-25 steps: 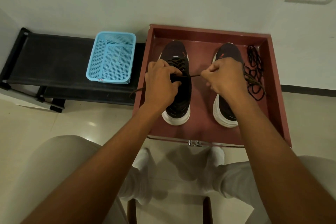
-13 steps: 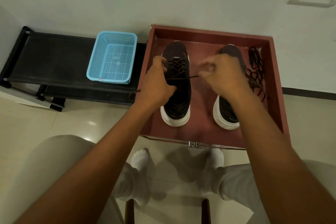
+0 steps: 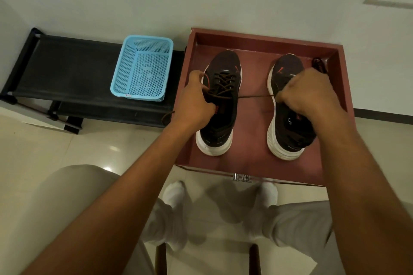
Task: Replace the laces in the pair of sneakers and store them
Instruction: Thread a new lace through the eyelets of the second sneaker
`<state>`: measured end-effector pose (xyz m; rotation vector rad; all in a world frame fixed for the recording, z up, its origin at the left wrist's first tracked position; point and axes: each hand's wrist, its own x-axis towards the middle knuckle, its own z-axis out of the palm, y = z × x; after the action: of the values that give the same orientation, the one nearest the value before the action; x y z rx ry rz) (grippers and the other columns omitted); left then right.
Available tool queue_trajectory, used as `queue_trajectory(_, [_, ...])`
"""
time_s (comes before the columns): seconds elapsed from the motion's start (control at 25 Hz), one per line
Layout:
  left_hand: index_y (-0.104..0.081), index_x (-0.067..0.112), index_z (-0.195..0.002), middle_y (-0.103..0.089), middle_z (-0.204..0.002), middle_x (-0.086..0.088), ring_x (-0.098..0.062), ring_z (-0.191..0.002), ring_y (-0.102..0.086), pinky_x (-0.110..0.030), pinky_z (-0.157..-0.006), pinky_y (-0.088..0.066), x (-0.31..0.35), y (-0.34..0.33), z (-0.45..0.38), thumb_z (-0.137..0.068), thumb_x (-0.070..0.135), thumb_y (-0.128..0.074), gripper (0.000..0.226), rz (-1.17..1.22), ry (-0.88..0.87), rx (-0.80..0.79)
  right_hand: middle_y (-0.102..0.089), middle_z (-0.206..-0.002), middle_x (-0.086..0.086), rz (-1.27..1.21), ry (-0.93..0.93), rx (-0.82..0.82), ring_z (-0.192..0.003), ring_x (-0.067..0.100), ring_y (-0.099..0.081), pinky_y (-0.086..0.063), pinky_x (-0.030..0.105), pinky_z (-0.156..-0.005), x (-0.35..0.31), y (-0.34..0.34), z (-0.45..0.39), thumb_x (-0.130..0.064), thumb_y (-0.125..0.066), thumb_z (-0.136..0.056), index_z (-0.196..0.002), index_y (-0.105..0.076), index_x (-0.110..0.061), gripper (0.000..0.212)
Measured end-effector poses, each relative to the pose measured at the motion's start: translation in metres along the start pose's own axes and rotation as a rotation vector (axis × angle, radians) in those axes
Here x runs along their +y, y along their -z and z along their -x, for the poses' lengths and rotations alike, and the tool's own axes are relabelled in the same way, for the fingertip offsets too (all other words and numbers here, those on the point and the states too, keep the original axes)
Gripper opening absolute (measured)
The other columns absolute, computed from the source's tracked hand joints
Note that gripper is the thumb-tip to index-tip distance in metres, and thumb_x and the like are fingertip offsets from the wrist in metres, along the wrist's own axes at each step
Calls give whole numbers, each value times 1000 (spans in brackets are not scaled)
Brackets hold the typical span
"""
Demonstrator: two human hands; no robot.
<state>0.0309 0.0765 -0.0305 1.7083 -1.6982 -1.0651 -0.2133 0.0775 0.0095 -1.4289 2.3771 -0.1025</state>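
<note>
Sitting with my knees apart and my socked feet (image 3: 176, 194) on the tiled floor, I have the red drawer (image 3: 252, 164) pulled out just in front of me so both sneakers lie within easy reach. My left hand (image 3: 194, 105) is curled at the near side of the left sneaker (image 3: 220, 123), fingers pinching one run of the brown lace (image 3: 254, 96) at the eyelets; I judge it is there to steady the shoe and hold that end so the crossing does not slip. My right hand (image 3: 306, 94) is closed in a fist round the other end of the lace, held above the right sneaker (image 3: 288, 131), and the lace runs taut across the gap between the two shoes. Pulling sideways like this should draw slack out of the lacing, which already crosses several times up the left shoe. The lace's loose tail hangs over the drawer's left wall by my left wrist. The right sneaker shows no lace that I can make out, so I take it as the one yet to be done. Beyond my right hand a dark tangle of laces (image 3: 319, 66) lies in the drawer's far right corner, out of the way. Further left, a blue basket (image 3: 143, 69) rests on a black rack (image 3: 67, 62) against the wall.
</note>
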Motion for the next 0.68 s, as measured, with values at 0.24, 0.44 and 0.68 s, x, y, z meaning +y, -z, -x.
queue_trajectory(0.24, [-48,16,-137,-60,-114,4,-13,-104,-64,-26,-86,-53,4,7,-2,-81,3,-77,65,17,19,-78,-68,-95,-10,-203,348,-77,-89,11,-63,-51,28,-86,-34,-17,27,-28,-74,-90,-104,-79,-26,14])
queue_trajectory(0.44, [-56,14,-128,-56,-99,17,-9,-99,-62,-30,-94,-54,3,3,-1,-84,2,-69,48,-23,-12,-37,-66,-67,-9,-314,370,-80,-66,9,-63,-53,31,-72,-41,-37,34,-23,-71,-92,-85,-80,-21,12])
queue_trajectory(0.68, [-56,15,-128,-61,-109,7,-15,-107,-64,-29,-96,-53,2,6,-2,-86,2,-70,45,-5,45,-77,-65,-68,6,-87,154,-124,-67,24,-63,-48,29,-59,-17,-9,19,-23,-70,-86,-64,-69,-9,26])
